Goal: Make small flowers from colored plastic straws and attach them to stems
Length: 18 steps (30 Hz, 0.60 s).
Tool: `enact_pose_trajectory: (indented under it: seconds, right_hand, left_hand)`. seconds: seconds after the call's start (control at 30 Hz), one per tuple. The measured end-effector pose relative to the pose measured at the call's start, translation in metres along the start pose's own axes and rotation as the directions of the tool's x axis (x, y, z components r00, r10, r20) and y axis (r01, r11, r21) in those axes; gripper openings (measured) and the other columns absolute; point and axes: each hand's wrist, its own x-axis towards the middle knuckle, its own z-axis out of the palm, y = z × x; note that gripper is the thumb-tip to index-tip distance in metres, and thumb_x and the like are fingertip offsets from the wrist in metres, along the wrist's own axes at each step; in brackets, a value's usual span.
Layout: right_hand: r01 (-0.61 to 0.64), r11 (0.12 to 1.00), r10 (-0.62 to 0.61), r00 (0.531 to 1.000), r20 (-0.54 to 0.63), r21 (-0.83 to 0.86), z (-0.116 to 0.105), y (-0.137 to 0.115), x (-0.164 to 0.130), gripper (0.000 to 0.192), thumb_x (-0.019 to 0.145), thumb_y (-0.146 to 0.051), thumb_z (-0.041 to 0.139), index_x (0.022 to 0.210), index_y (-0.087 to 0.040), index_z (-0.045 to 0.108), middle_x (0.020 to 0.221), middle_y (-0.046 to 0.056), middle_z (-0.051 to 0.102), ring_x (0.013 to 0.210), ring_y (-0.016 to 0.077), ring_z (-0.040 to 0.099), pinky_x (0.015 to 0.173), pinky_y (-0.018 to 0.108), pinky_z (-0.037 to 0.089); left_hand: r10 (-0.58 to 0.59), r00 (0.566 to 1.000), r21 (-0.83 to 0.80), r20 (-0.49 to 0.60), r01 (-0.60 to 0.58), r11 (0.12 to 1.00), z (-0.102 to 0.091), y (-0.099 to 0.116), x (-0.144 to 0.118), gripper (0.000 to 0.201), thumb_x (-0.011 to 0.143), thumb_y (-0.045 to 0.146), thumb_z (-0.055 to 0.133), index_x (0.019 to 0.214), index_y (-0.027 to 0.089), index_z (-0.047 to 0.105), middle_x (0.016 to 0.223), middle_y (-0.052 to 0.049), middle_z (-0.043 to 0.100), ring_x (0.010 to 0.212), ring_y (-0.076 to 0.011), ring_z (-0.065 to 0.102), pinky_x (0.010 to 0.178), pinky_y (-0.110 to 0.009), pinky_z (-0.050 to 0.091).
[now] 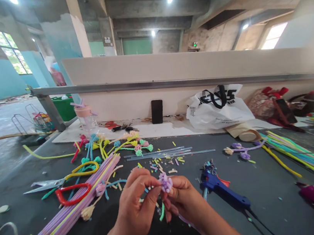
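Two bare hands in head view: L hand (138, 203) has thumb + index pinched at the L edge of a small purple flower-like piece (166, 182), R hand (187, 198) grips its other side, so it sits btwn both sets of fingertips. Prob. v. light, soft + bendy, not esp. slippery, but its bumpy petals could squash or pull loose; best hold is low at the base w/ light fingertip pressure, away from the blue glue gun (226, 193) right of R hand.
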Motion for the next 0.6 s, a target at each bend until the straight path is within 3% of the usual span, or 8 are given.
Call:
enact_pose_trajectory:
  seconds: [0.1,0.3,0.6]
  right_hand:
    - [-0.005,0.999,0.005,1.0,-0.001,-0.05,-0.001,0.0,0.0,0.022,0.071,-0.032,0.069,0.066,-0.011,0.066,0.047,-0.002,0.056,0.031,0.0046,0.047,0.035,0.017,0.046]
    - [-0.031,0.979,0.019,0.998,-0.059,-0.2,-0.008,-0.003,0.001,0.025,0.07,-0.033,0.069,0.063,-0.01,0.064,0.048,-0.001,0.057,0.037,0.0085,0.056,0.033,0.013,0.037]
    - [0.021,0.948,-0.042,0.997,-0.058,-0.316,-0.013,-0.002,0.003,0.028,0.073,-0.038,0.066,0.064,-0.011,0.064,0.046,-0.002,0.055,0.037,0.0086,0.057,0.032,0.013,0.033]
  left_hand:
    - [0.037,0.998,0.021,0.045,-0.038,0.999,0.0,-0.001,0.002,0.012,0.079,0.007,0.053,0.079,0.018,0.056,0.073,-0.001,0.057,0.079,-0.014,0.052,0.072,-0.026,0.044]
    - [-0.002,0.989,0.067,0.148,-0.008,0.998,-0.002,-0.006,0.002,0.008,0.079,0.01,0.054,0.078,0.018,0.056,0.078,-0.003,0.057,0.081,-0.0147,0.053,0.077,-0.029,0.043]
    - [-0.066,0.983,0.073,0.17,0.054,0.996,0.001,-0.004,0.001,0.007,0.079,0.011,0.05,0.077,0.018,0.051,0.079,-0.003,0.054,0.079,-0.0149,0.052,0.075,-0.031,0.045]
